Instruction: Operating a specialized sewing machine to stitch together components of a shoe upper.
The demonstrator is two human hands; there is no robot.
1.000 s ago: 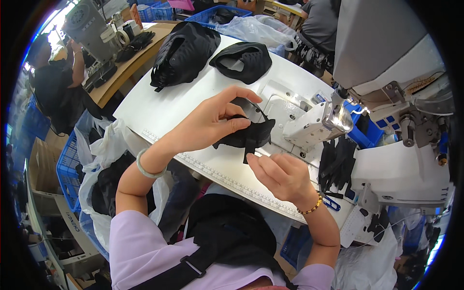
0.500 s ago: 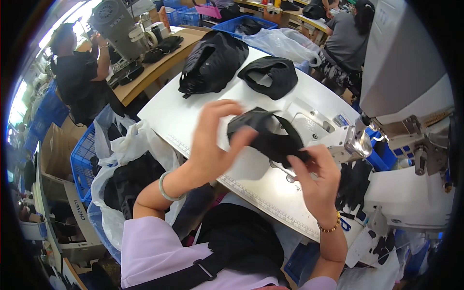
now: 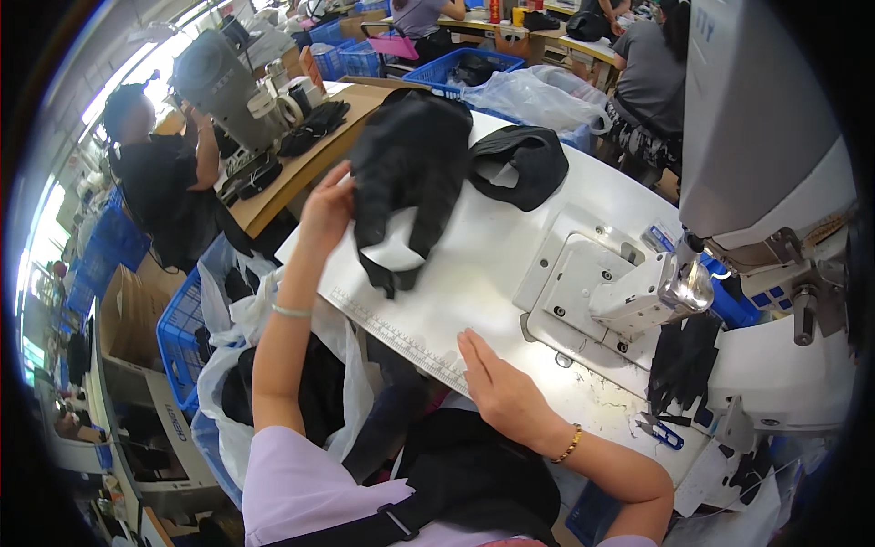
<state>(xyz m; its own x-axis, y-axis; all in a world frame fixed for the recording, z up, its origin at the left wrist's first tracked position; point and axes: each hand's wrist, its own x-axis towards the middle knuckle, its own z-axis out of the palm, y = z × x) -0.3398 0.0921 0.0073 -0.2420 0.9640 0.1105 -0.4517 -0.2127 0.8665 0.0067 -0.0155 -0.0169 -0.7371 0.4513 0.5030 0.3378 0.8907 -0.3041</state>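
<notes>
At the far left of the white table, my left hand (image 3: 330, 208) pinches the edge of a black shoe upper (image 3: 415, 173). The upper is smeared by motion and hangs in a U shape over the spot of the black pile, which it mostly hides. My right hand (image 3: 506, 392) is near the table's front edge, fingers straight and together, with nothing in it. Another black upper, curled into a ring (image 3: 519, 169), lies just right of the held one. To the right of my right hand is the sewing machine's metal plate (image 3: 583, 292), with nothing on it.
The grey machine head (image 3: 761, 118) rises on the right. Blue thread snips (image 3: 661, 431) and dark strips (image 3: 682, 365) lie below it. A ruler strip (image 3: 401, 342) runs along the front edge. Bagged black pieces (image 3: 319, 392) stand at left. Other people sit or stand beyond.
The black upper has left the sewing plate and is now at the far left in my left hand. My right hand has let go and moved left and nearer me.
</notes>
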